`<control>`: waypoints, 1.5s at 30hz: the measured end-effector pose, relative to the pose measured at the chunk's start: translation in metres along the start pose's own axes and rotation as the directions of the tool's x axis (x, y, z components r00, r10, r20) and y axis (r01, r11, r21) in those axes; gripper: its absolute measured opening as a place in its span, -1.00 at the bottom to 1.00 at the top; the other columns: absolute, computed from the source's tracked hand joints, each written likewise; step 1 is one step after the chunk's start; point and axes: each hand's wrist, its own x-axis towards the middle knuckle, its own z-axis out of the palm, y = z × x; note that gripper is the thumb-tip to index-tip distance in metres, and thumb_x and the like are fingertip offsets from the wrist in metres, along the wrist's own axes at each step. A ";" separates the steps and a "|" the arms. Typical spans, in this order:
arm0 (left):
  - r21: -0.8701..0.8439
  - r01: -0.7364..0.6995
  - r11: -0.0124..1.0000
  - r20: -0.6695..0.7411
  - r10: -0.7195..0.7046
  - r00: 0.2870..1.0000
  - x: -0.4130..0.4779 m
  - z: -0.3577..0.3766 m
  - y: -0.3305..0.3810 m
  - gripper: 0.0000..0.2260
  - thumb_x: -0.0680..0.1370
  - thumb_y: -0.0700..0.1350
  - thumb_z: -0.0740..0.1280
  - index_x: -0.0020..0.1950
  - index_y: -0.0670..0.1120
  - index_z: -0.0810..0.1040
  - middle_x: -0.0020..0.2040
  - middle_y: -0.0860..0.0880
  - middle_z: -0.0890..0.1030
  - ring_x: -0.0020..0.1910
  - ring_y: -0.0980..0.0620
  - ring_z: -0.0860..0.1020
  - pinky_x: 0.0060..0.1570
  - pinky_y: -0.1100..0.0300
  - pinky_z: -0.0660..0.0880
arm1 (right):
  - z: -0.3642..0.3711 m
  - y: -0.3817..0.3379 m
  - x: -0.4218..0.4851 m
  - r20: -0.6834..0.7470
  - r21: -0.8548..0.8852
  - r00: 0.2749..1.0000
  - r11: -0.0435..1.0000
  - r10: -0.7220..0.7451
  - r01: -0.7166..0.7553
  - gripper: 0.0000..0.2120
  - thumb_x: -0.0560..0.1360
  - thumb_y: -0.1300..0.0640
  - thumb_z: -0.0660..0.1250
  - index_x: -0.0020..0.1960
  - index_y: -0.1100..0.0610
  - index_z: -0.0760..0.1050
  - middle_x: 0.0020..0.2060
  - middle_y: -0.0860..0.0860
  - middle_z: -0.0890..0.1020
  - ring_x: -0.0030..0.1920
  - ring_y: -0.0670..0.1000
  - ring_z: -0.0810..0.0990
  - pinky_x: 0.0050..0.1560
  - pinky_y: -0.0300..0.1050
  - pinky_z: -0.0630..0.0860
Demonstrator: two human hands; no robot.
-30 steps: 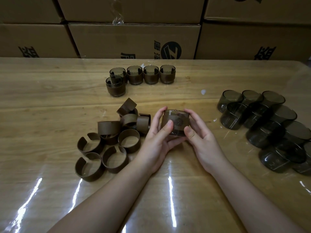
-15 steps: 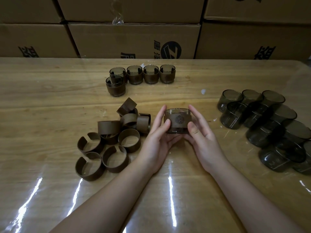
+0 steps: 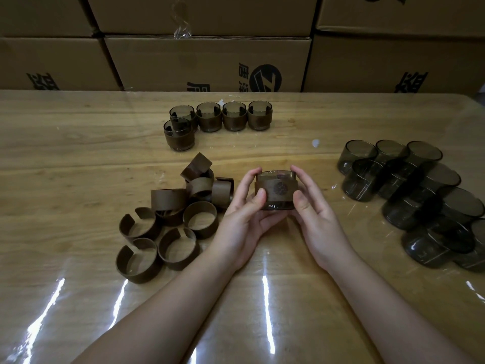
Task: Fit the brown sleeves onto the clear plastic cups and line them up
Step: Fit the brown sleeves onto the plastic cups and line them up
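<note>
Between both hands sits a clear smoky cup (image 3: 276,189) with a brown sleeve wrapped round it, upright, just above the wooden table (image 3: 78,158). My left hand (image 3: 245,214) grips its left side with thumb in front. My right hand (image 3: 313,216) grips its right side the same way. Left of my hands lies a heap of several loose brown sleeves (image 3: 173,216). Several bare cups (image 3: 409,190) lie tumbled at the right. Several sleeved cups (image 3: 221,116) stand in a row at the back, with one (image 3: 179,135) in front of the row's left end.
Stacked cardboard boxes (image 3: 204,64) wall off the table's far edge. A glossy clear sheet covers the table top. A small white scrap (image 3: 315,143) lies between the row and the bare cups.
The cup has been turned from tilted to upright and lifted slightly away from me. The sleeve's printed emblem now faces me.
</note>
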 end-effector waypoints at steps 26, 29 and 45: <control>-0.050 -0.037 0.998 -0.065 0.034 0.997 0.000 -0.004 0.001 -0.60 0.54 -0.08 0.32 0.34 -0.21 0.47 0.27 -0.23 0.55 0.28 -0.15 0.52 0.28 0.05 0.46 | 0.005 0.007 0.002 -0.007 -0.055 0.998 0.997 0.055 -0.055 -0.60 0.48 0.11 0.24 0.32 0.00 0.34 0.19 -0.10 0.57 0.29 -0.11 0.50 0.41 -0.04 0.33; -0.055 -0.061 0.997 -0.093 0.056 0.994 0.001 -0.004 0.000 -0.60 0.53 -0.07 0.34 0.32 -0.21 0.49 0.24 -0.23 0.57 0.27 -0.15 0.53 0.24 0.07 0.49 | 0.004 0.008 0.002 -0.025 -0.086 0.998 0.995 0.056 -0.058 -0.58 0.47 0.12 0.26 0.32 0.01 0.36 0.20 -0.07 0.58 0.26 -0.13 0.52 0.39 -0.03 0.36; 0.072 -0.101 0.992 -0.132 0.109 0.985 0.003 0.001 -0.006 -0.66 0.59 0.00 0.22 0.28 -0.17 0.50 0.16 -0.18 0.62 0.18 -0.09 0.59 0.06 0.15 0.54 | 0.001 0.009 0.005 -0.133 -0.037 0.988 0.995 0.082 -0.087 -0.55 0.34 0.09 0.38 0.22 -0.03 0.43 0.17 0.05 0.57 0.08 -0.12 0.62 0.28 0.11 0.47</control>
